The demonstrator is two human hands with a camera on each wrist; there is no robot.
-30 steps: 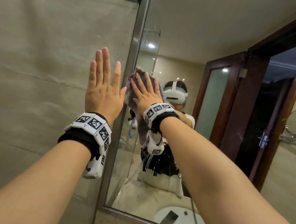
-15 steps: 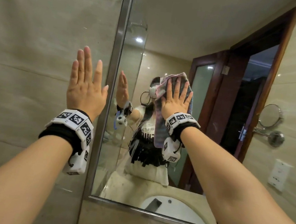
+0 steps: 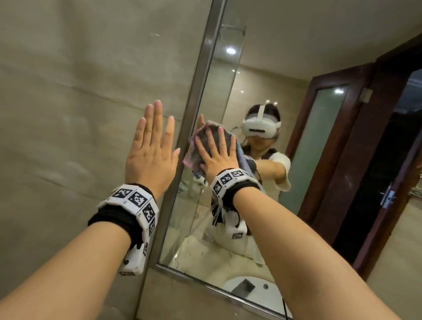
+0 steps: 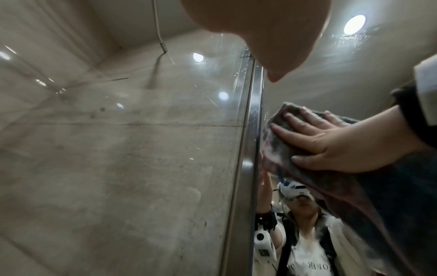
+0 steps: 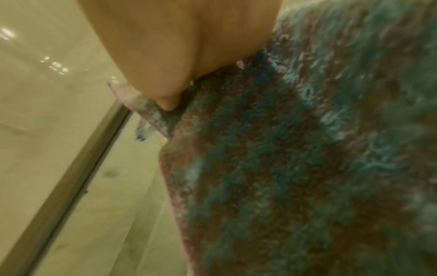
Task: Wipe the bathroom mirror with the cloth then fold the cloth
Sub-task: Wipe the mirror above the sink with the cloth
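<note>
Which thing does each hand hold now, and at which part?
The right hand presses the cloth flat against the mirror with spread fingers on its upper part. The left hand holds nothing.

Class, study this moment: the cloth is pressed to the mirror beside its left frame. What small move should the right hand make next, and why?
Probably sweep the cloth rightward across the mirror. The right hand presses it flat with spread fingers right beside the metal frame, so the glass to the right seems left to wipe. The left hand rests open on the wall, bracing.
</note>
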